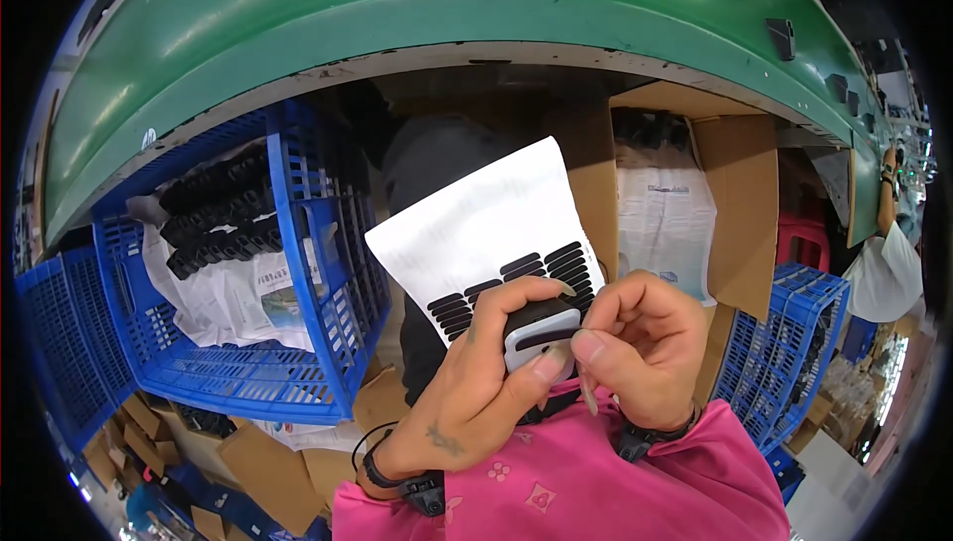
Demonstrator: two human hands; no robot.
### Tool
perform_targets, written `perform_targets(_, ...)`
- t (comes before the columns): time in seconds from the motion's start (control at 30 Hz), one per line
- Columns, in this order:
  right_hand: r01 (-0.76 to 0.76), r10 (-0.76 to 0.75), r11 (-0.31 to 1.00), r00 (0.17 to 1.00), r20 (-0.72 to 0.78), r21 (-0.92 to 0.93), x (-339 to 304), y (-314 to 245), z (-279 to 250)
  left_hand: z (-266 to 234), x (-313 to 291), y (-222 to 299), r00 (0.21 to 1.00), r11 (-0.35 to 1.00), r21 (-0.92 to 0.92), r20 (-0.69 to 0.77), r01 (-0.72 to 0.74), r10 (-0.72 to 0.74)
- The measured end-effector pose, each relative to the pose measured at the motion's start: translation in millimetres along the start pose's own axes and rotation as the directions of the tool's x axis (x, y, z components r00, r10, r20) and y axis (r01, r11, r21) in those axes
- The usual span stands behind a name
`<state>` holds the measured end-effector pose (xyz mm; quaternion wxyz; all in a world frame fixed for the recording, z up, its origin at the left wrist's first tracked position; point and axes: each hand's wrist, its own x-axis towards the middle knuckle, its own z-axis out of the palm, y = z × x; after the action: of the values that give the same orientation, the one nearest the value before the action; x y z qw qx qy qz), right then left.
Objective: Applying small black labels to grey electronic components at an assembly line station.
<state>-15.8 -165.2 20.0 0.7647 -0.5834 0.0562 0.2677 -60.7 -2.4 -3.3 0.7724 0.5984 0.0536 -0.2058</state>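
Setting a black strip onto the small grey piece seems under way: left hand clamped on the piece near the white strip sheet, right hand at its edge, grip unclear; the next move likely calls for straight, even pressing

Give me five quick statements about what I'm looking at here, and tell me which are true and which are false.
1. The left hand holds a grey-and-black part. True.
2. The white sheet bears red strips. False: they are black.
3. The large blue crate at left holds black pieces. True.
4. The bench is yellow. False: it is green.
5. A cardboard box stands to the sheet's right. True.
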Motion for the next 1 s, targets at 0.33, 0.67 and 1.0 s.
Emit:
perform_targets(0.33,0.016,-0.016,1.0,1.0,0.001,-0.01,2.5,3.0,-1.0,1.1,1.5,-2.1,1.0,1.0,0.015,-0.022,-0.008,0.008)
perform_targets(0.67,-0.006,0.006,1.0,1.0,-0.008,-0.028,4.5,3.5,-0.6,-0.6,1.8,-2.7,1.0,1.0,0.018,-0.022,-0.003,0.004)
perform_targets(1.0,0.028,-0.03,0.998,0.999,-0.035,-0.058,6.5,8.2,1.1,-0.6,2.3,-2.6,0.998,0.997,0.067,-0.037,0.045,-0.043)
